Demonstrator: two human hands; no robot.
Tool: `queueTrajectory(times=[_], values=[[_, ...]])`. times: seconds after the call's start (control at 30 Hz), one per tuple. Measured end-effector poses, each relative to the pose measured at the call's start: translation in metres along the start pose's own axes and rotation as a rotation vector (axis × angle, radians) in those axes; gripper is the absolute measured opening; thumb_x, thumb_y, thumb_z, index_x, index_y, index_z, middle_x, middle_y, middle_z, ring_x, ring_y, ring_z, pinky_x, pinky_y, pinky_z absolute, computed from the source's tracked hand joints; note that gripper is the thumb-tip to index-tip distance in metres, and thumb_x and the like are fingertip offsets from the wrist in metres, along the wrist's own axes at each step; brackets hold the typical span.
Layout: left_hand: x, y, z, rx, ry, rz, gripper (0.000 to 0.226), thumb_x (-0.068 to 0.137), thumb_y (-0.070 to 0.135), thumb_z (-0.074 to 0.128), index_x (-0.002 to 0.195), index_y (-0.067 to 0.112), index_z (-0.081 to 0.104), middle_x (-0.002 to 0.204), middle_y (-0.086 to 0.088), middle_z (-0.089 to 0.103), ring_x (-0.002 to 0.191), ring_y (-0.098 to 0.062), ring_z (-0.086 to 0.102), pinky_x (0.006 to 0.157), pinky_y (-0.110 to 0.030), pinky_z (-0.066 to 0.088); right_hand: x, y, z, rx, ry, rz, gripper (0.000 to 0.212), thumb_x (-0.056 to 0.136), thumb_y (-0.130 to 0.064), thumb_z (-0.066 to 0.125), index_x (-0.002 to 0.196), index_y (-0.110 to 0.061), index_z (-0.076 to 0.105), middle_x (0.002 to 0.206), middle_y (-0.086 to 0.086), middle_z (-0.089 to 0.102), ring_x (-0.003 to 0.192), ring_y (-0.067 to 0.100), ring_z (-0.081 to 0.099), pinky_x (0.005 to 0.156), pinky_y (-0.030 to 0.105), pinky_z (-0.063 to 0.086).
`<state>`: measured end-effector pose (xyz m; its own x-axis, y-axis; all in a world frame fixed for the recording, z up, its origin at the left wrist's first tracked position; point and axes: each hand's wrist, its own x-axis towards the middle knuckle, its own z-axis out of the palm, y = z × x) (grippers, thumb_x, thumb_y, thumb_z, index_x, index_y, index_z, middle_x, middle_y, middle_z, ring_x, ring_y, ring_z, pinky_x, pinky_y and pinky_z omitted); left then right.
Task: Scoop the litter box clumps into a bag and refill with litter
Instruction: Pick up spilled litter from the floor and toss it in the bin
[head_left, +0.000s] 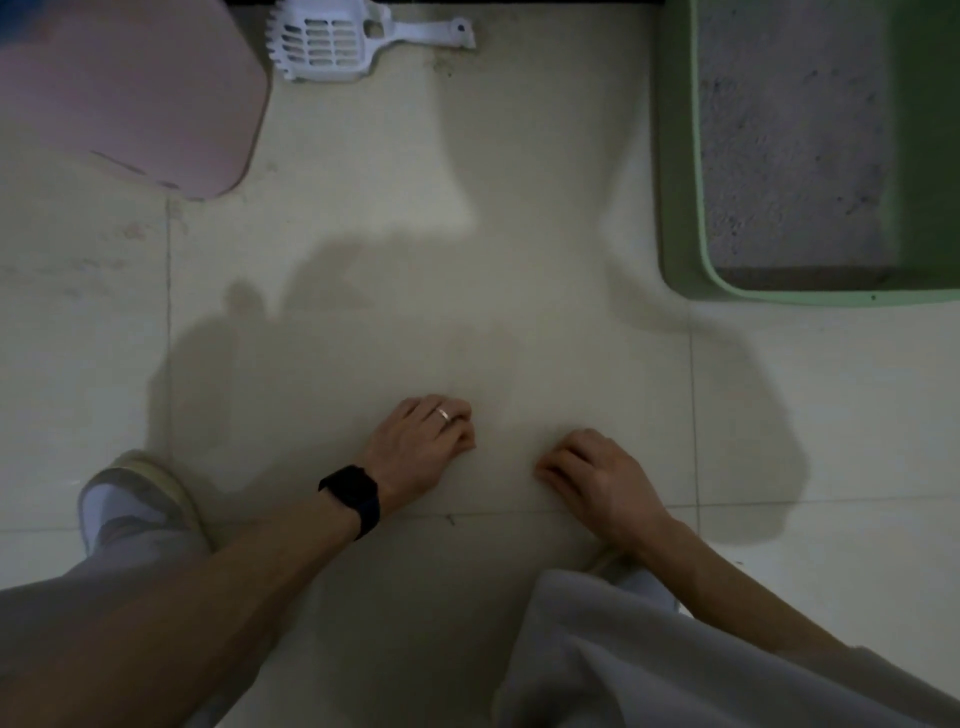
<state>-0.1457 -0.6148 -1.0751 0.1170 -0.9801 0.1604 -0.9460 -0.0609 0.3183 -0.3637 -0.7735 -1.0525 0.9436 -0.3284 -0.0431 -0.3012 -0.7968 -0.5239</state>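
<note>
left hand (422, 448) and right hand (597, 475) hang empty, fingers loosely curled; scoop (324, 32) lies on the floor (467, 218) ahead, litter box (675, 156) far right; best to take the scoop by its handle, then shift toward the box

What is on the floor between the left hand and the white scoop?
Only bare floor tiles and shadow lie between the left hand and the scoop, as the head view shows.
</note>
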Motion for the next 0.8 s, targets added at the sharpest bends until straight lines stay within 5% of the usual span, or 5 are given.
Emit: queueTrajectory(times=[0.5, 0.8], values=[[-0.003, 0.006, -0.010, 0.007, -0.095, -0.068, 0.023, 0.093, 0.031, 0.052, 0.084, 0.015, 0.066, 0.101, -0.005, 0.064, 0.092, -0.021, 0.049, 0.074, -0.034, 0.035, 0.000, 0.001, 0.010, -0.114, -0.022, -0.389, 0.012, 0.097, -0.015, 0.062, 0.090, -0.008, 0.068, 0.085, 0.010, 0.061, 0.074, 0.028, 0.054, 0.061, 0.039, 0.046], [0.008, 0.002, -0.018, -0.026, -0.128, -0.256, 0.027, 0.091, 0.034, 0.049, 0.084, 0.015, 0.067, 0.102, -0.004, 0.062, 0.089, -0.022, 0.051, 0.072, -0.034, 0.037, 0.048, 0.005, -0.008, -0.097, -0.011, -0.245, 0.026, 0.102, -0.022, 0.049, 0.086, -0.007, 0.063, 0.081, 0.012, 0.056, 0.073, 0.031, 0.052, 0.064, 0.041, 0.045]])
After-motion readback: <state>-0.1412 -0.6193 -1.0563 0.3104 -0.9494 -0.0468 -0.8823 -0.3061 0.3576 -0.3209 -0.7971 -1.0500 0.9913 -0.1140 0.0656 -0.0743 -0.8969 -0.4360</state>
